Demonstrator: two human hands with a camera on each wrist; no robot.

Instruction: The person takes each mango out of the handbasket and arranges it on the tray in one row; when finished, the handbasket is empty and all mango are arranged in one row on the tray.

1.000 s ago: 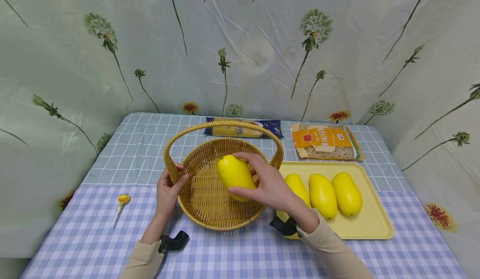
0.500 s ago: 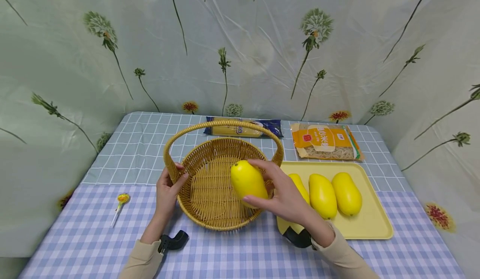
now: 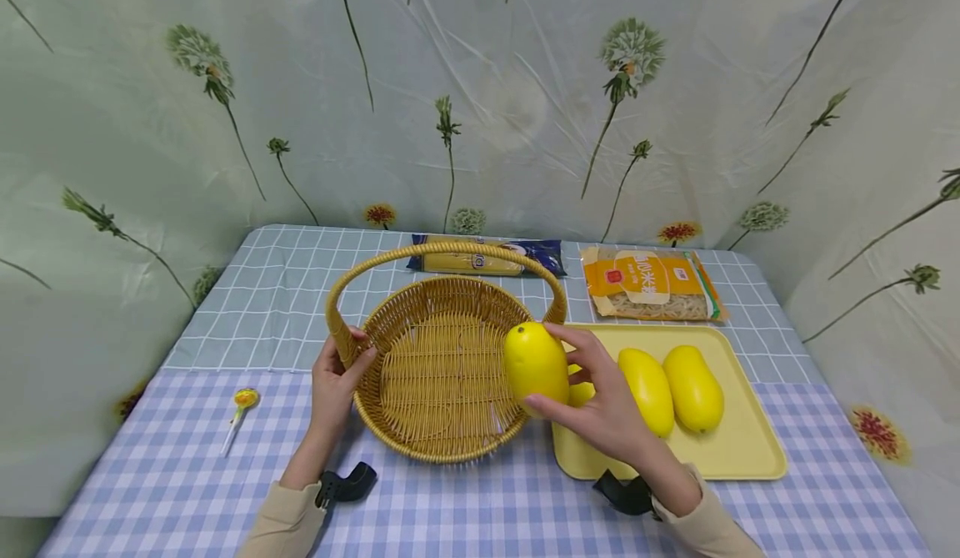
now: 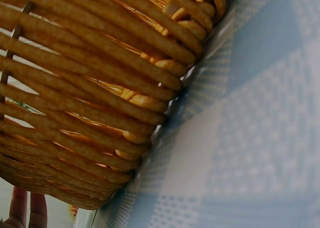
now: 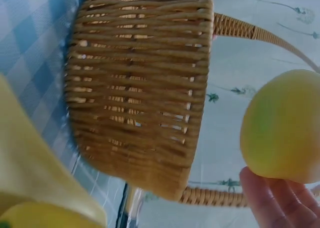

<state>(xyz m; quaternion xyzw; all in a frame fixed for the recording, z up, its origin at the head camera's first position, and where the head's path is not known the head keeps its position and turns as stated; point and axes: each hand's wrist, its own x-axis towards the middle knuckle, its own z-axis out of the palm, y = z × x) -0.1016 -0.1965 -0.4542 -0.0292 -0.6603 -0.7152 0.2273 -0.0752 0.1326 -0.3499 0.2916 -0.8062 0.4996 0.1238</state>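
Note:
A round wicker basket [image 3: 442, 391] with a tall arched handle stands in the middle of the table, nothing inside it. My left hand [image 3: 334, 387] grips its left side at the foot of the handle; in the left wrist view the woven wall [image 4: 85, 97] fills much of the picture. Between thumb and fingers my right hand [image 3: 603, 399] holds a yellow mango [image 3: 536, 364] up by the basket's right rim, over the tray's left edge. The right wrist view shows the mango [image 5: 282, 128] beside the basket [image 5: 140, 87]. Two mangoes [image 3: 647, 393] lie on the yellow tray [image 3: 750, 449], a third partly hidden behind the hand.
Behind the basket lies a blue-ended pasta packet [image 3: 480, 256]. An orange bag of noodles [image 3: 651, 284] sits behind the tray. On the left a lollipop [image 3: 242, 412] lies on the checked cloth [image 3: 450, 516]. A floral curtain [image 3: 510, 124] hangs along the back.
My right hand has carried the mango rightward, from over the basket's inside to its right rim, by the tray. The left hand and the basket have stayed put.

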